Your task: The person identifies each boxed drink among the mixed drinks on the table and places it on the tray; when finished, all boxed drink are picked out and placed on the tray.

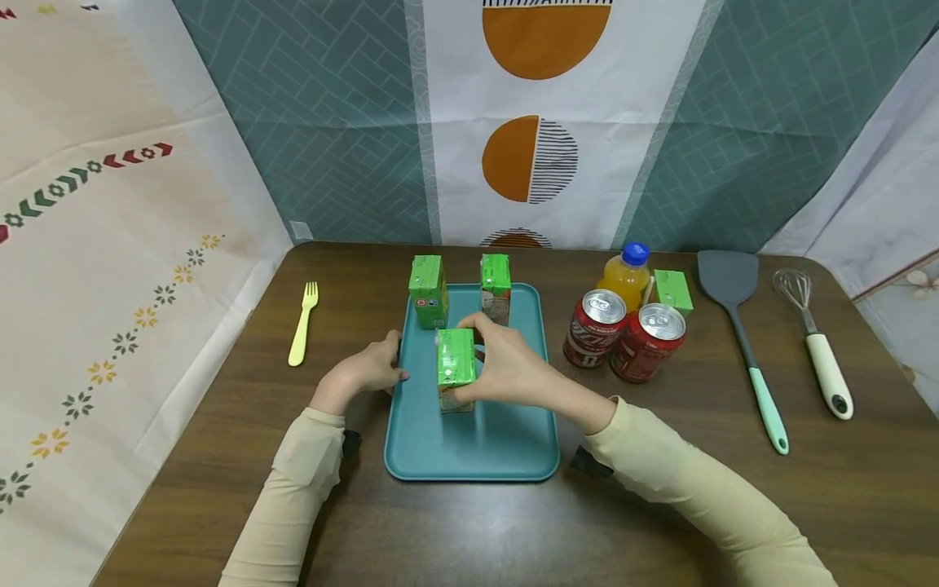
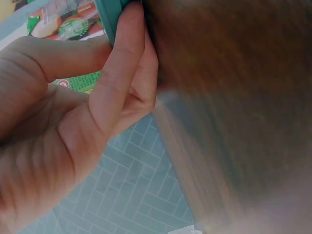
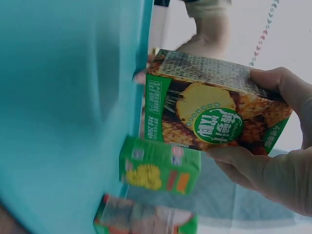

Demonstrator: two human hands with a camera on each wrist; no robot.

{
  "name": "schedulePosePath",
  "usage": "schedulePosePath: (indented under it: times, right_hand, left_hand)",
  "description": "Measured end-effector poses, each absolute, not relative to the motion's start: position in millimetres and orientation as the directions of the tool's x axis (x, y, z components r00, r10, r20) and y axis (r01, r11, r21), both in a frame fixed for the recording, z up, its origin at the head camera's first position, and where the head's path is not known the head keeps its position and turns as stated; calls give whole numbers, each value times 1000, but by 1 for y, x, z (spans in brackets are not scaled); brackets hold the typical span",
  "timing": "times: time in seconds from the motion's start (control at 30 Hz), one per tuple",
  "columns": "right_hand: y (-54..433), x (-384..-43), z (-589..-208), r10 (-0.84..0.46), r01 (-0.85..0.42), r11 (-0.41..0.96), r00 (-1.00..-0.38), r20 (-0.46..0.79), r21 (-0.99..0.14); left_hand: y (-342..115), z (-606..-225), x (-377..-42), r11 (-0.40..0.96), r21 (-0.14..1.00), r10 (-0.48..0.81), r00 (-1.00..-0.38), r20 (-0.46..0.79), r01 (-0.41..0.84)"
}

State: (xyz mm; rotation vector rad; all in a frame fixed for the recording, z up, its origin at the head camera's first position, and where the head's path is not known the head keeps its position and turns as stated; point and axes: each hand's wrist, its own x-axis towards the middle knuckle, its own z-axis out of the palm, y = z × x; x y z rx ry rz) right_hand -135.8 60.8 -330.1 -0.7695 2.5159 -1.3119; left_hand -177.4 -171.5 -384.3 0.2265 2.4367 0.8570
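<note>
My right hand (image 1: 513,367) grips a green-topped juice carton (image 1: 456,359), thumb and fingers on opposite sides. In the right wrist view that carton (image 3: 204,105) shows pineapple pictures, and its bottom end is close over the blue tray (image 1: 506,444). My left hand (image 1: 370,368) pinches the tray's left rim; in the left wrist view thumb and fingers (image 2: 119,73) meet at the blue edge (image 2: 111,17). Two more green-topped cartons stand toward the tray's far end, one at the left corner (image 1: 429,289) and one further right (image 1: 495,287).
Right of the tray stand two red soda cans (image 1: 590,330) (image 1: 649,342), an orange juice bottle (image 1: 623,277) with a blue cap and another green carton (image 1: 672,291). Further right lie a spatula (image 1: 748,350) and a whisk (image 1: 817,350). A yellow fork (image 1: 302,326) lies at left.
</note>
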Motion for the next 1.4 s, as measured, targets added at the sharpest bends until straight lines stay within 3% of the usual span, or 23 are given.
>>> schedulePosePath:
  times: [0.5,1.4]
  right_hand:
    - [17,-131,-348,-623,-419,490,-782,29,-765]
    - [37,-121,-352,-667,-497,577,-745,-23,-648]
  left_hand:
    - [-177,-386,-180,769,639,370,-830,-417,22]
    - [-177,-386,-180,762,647,366,-838,-405,20]
